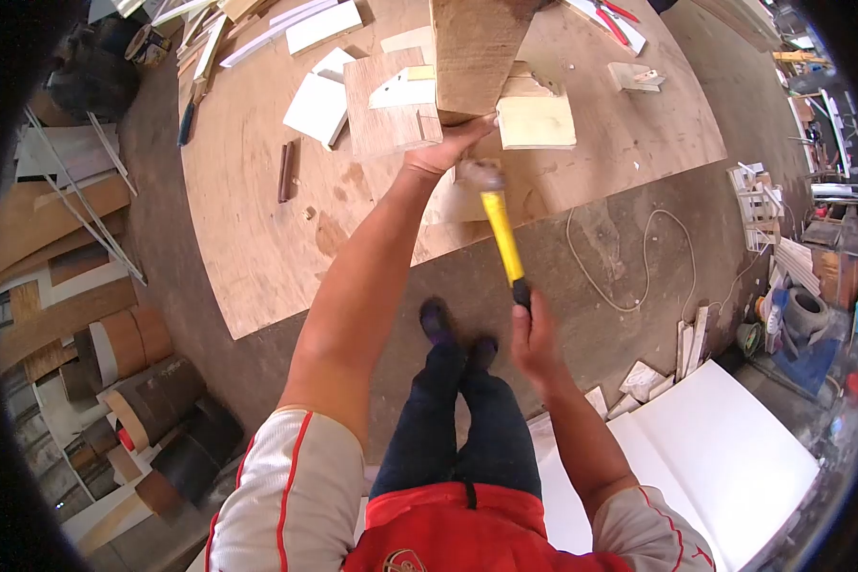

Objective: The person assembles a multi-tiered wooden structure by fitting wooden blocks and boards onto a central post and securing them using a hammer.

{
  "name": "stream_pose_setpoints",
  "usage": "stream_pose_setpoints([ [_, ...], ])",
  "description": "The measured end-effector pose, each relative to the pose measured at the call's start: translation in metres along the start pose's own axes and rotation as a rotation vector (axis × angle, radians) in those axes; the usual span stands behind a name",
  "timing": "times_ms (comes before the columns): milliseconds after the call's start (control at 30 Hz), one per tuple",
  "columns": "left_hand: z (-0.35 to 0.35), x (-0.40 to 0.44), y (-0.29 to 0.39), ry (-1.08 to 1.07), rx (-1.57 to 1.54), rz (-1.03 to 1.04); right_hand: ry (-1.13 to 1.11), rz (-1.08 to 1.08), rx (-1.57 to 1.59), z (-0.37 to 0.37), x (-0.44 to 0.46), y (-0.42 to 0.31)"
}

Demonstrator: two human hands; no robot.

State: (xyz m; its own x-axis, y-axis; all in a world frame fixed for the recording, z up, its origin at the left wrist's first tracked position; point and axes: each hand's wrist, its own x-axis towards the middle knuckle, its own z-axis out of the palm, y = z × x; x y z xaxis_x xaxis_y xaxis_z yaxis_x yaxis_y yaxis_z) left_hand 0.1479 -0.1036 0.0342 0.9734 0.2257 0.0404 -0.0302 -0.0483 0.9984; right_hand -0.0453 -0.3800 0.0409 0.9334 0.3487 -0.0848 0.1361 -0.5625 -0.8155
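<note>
Hammer [501, 234] is clasped in the right hand [536, 338], head just short of twelve o'clock; left hand [445, 151] lies against timber [481, 57], twelve o'clock over the table [257, 248], grip hidden. Hammering seems underway; striking calls for steady timber.

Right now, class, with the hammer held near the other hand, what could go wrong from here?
The hammer in the right hand has its head close to the left hand, so a stray swing might hit that hand. A knock could also jostle the pale wooden block nearby. The cord lying loose on the floor might trip anyone stepping there.
</note>
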Motion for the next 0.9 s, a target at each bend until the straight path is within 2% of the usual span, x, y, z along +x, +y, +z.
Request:
stream_pose_setpoints([
  [100,-0.001,0.003,-0.004,-0.026,-0.035,-0.005,0.074,0.017,0.071,-0.014,0.005,-0.021],
  [200,0.0,0.002,-0.001,-0.019,-0.111,0.006,0.047,0.034,0.087,-0.014,0.008,-0.011],
  [400,0.003,0.004,0.005,-0.049,-0.199,0.046,-0.042,0.219,0.063,-0.009,0.002,0.002],
  [500,0.002,0.007,0.007,-0.076,-0.149,0.024,-0.057,0.115,-0.001,-0.006,0.006,0.002],
  [600,0.0,0.002,0.011,-0.073,-0.168,0.022,-0.108,0.19,0.044,-0.007,0.007,-0.003],
  [667,0.0,0.0,0.007,-0.039,-0.235,0.025,-0.068,0.17,0.108,-0.009,0.006,-0.008],
  [800,-0.003,0.002,0.009,-0.048,-0.175,0.042,-0.015,0.107,0.128,-0.003,0.005,-0.002],
  [900,0.0,-0.002,0.014,-0.059,-0.201,0.034,-0.076,0.059,-0.1,0.011,0.016,0.012],
])
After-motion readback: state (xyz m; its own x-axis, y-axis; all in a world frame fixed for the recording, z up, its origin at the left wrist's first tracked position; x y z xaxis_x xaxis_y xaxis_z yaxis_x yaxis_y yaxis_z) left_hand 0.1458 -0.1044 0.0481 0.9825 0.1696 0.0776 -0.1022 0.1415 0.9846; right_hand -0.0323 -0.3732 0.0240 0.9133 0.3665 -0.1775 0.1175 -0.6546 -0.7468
